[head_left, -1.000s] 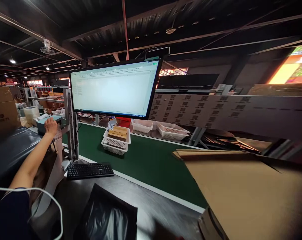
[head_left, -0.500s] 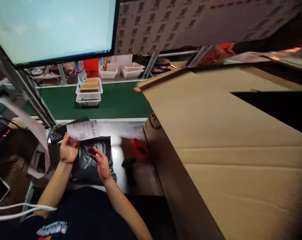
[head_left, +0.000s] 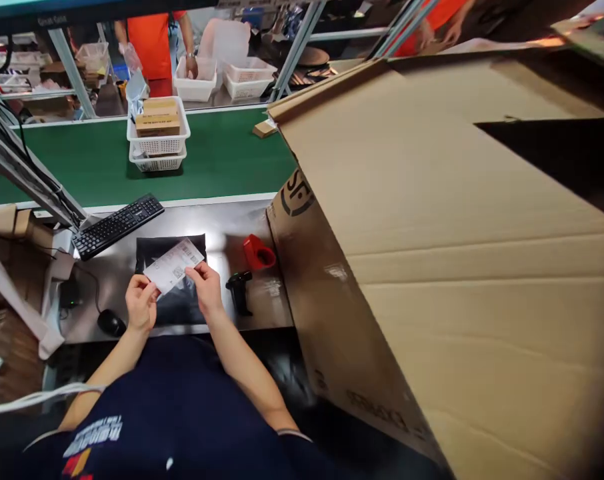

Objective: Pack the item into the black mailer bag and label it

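A white printed shipping label point(head_left: 175, 267) is stretched at a slant between my two hands. My left hand point(head_left: 141, 303) pinches its lower left end, and my right hand point(head_left: 207, 288) pinches its right edge. Beneath the label, on the metal table point(head_left: 222, 223), lies a black plastic mailing bag point(head_left: 175, 310), partly covered by label and hands. Right of the bag stand a black handheld scanner point(head_left: 239, 292) and a red tape dispenser point(head_left: 259, 253).
A large cardboard box point(head_left: 432, 220) fills the right side. On the left are a keyboard point(head_left: 119, 225) and a mouse point(head_left: 111, 323). Stacked white baskets point(head_left: 157, 145) sit on the green conveyor belt point(head_left: 232, 157). People in orange point(head_left: 149, 50) stand beyond it.
My right hand has closed on the label's right edge; before, its fingers were apart over the bag. The label has come down and tilted over the bag. The view has dipped.
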`<state>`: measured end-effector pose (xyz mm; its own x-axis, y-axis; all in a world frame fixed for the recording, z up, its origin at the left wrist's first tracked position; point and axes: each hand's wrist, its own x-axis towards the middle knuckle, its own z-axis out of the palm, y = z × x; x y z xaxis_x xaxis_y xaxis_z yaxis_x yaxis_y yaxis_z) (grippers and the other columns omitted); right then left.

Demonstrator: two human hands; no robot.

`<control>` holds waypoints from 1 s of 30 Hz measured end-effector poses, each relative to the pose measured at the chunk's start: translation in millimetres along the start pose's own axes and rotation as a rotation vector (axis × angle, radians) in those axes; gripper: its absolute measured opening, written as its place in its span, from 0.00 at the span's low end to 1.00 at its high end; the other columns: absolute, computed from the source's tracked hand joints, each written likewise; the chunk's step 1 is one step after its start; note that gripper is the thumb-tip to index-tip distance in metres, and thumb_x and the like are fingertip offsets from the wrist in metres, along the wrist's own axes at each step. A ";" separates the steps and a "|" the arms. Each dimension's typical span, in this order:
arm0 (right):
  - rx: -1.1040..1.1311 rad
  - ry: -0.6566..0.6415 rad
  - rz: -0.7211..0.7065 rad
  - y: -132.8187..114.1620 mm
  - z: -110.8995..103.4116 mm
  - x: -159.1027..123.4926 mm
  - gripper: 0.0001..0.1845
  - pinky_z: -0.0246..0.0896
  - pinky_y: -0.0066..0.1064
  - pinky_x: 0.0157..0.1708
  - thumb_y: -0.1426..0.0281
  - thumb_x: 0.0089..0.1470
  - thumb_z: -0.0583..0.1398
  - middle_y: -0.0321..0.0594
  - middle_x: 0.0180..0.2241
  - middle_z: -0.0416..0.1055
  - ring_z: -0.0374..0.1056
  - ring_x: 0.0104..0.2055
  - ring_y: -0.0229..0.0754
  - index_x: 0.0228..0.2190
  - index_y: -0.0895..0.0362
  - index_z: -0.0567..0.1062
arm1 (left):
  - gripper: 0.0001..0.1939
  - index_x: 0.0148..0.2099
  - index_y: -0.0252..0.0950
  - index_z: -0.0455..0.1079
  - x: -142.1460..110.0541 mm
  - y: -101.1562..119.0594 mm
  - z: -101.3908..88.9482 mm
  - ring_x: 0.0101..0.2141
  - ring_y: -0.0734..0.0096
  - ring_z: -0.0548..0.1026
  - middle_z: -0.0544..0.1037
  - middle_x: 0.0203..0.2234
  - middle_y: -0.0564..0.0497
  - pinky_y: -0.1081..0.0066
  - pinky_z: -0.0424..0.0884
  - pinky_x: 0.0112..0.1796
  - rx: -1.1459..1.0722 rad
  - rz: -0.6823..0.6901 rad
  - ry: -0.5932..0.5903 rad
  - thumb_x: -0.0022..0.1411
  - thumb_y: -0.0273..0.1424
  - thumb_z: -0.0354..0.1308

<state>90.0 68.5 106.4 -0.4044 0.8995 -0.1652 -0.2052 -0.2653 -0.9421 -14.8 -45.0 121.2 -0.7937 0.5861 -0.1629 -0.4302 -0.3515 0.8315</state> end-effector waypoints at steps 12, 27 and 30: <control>-1.171 -0.248 0.045 92.4 -9.2 91.2 0.05 0.38 0.53 0.72 0.72 0.58 0.64 0.58 0.74 0.49 0.41 0.75 0.60 0.34 0.61 0.79 | 0.38 0.54 0.38 0.66 3.2 -61.2 -125.7 0.33 0.68 0.80 0.81 0.50 0.38 0.59 0.78 0.42 0.647 -0.261 0.038 0.45 0.46 0.74; -1.229 -0.400 -0.193 141.0 32.0 62.9 0.40 0.29 0.59 0.75 0.59 0.69 0.55 0.65 0.76 0.41 0.36 0.79 0.63 0.72 0.68 0.55 | 0.24 0.54 0.40 0.73 -2.5 -55.5 -155.3 0.47 0.55 0.82 0.83 0.49 0.40 0.52 0.75 0.55 0.929 -0.133 -0.140 0.60 0.47 0.64; -1.170 -0.127 -0.139 122.8 3.1 58.7 0.41 0.32 0.55 0.76 0.60 0.69 0.55 0.62 0.76 0.39 0.32 0.80 0.59 0.73 0.67 0.51 | 0.25 0.56 0.39 0.72 1.0 -53.9 -168.0 0.57 0.50 0.78 0.80 0.55 0.37 0.49 0.69 0.62 1.018 -0.048 -0.090 0.63 0.48 0.60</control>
<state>38.3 87.6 -18.1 -0.5426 0.8369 -0.0721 0.6586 0.3706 -0.6549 -64.7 -148.2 -12.9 -0.7317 0.6509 -0.2026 0.1419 0.4361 0.8887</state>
